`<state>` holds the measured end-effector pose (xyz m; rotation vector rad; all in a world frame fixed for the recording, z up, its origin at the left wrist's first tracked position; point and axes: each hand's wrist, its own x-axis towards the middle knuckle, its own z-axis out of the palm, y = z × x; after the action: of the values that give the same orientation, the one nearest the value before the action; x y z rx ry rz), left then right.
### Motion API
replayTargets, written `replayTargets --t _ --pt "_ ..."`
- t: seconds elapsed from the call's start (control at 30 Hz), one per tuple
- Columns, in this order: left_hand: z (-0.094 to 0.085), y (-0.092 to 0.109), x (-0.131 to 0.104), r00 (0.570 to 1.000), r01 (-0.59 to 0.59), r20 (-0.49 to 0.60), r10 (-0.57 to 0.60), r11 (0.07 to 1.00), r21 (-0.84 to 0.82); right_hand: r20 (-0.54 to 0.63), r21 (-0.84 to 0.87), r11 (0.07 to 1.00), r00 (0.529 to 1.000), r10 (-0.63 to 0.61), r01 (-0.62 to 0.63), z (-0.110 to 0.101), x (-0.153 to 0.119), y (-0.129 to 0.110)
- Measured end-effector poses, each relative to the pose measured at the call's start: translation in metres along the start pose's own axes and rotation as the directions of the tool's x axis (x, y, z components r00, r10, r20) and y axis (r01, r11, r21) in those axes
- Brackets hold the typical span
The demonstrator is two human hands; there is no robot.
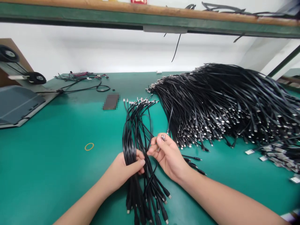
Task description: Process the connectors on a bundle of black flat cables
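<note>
A bundle of flat black cables [129, 142] runs through my left hand [131, 165], whose fingers are wrapped round it with the thumb across the front. Small pale connectors fan out at the bundle's far end; black plugs with metal tips hang toward me at the near end. Just right of the bundle, my right hand [167, 156] is closed in a pinch. A small silvery piece [163, 137] shows at its thumb and fingertips, too small to identify. Several loose cable ends [193, 162] lie beside and partly behind my right wrist.
A large heap of black cables [222, 100] covers the right side of the green table [58, 168]. More connectors [278, 157] lie at far right. An orange rubber band [89, 147], a blurred dark rectangle [111, 101] and a grey machine [18, 103] are leftward. A shelf [93, 17] spans above.
</note>
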<state>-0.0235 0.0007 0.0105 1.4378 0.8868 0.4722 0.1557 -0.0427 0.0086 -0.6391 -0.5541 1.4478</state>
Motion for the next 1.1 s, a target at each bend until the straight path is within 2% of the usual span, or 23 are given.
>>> replayTargets --t 0.1,0.23,0.33,0.4,0.47,0.57,0.67,0.77,0.87,0.97,1.1 --pt "0.001 -0.001 0.001 0.999 -0.007 0.039 0.004 0.997 0.081 0.023 0.016 1.000 1.000 0.006 -0.006 0.004 -0.002 0.005" --pt "-0.001 -0.005 0.002 1.000 -0.005 0.023 0.002 0.985 0.174 0.087 -0.042 0.999 0.996 0.030 -0.026 0.006 -0.003 0.015" --pt "-0.004 -0.009 0.002 1.000 0.003 -0.007 -0.002 0.985 0.172 0.093 -0.236 0.966 0.992 -0.086 0.106 0.002 -0.005 0.016" --pt "-0.006 -0.011 0.002 0.999 -0.036 -0.033 0.041 0.990 0.137 0.090 -0.459 0.861 0.975 -0.203 0.222 0.000 -0.008 0.015" --pt "-0.006 -0.013 0.000 0.994 -0.061 -0.083 0.067 0.995 0.075 0.134 -0.646 0.716 0.963 -0.236 0.265 0.000 -0.013 0.014" --pt "-0.004 -0.015 -0.003 0.983 -0.017 -0.181 0.011 0.999 -0.033 0.249 -0.768 0.573 0.957 -0.146 0.287 0.004 -0.019 0.015" --pt "-0.001 -0.015 -0.004 0.971 0.005 -0.236 -0.029 0.995 -0.104 0.240 -0.813 0.523 0.966 -0.097 0.255 0.008 -0.021 0.018" --pt "0.000 -0.013 -0.002 0.976 0.004 -0.218 -0.023 0.996 -0.088 0.196 -0.805 0.568 0.980 -0.021 0.173 0.010 -0.019 0.020" --pt "-0.001 -0.012 0.001 0.992 0.003 -0.128 -0.009 0.999 -0.044 0.149 -0.680 0.730 0.988 0.039 0.074 0.009 -0.017 0.020" --pt "-0.001 -0.010 0.001 1.000 -0.006 -0.019 0.006 1.000 -0.004 0.032 -0.591 0.805 0.999 -0.039 0.050 0.007 -0.015 0.018" --pt "-0.001 -0.007 -0.001 0.999 0.039 0.013 -0.040 0.997 0.073 -0.018 -0.530 0.847 0.998 -0.062 0.043 0.007 -0.013 0.016"
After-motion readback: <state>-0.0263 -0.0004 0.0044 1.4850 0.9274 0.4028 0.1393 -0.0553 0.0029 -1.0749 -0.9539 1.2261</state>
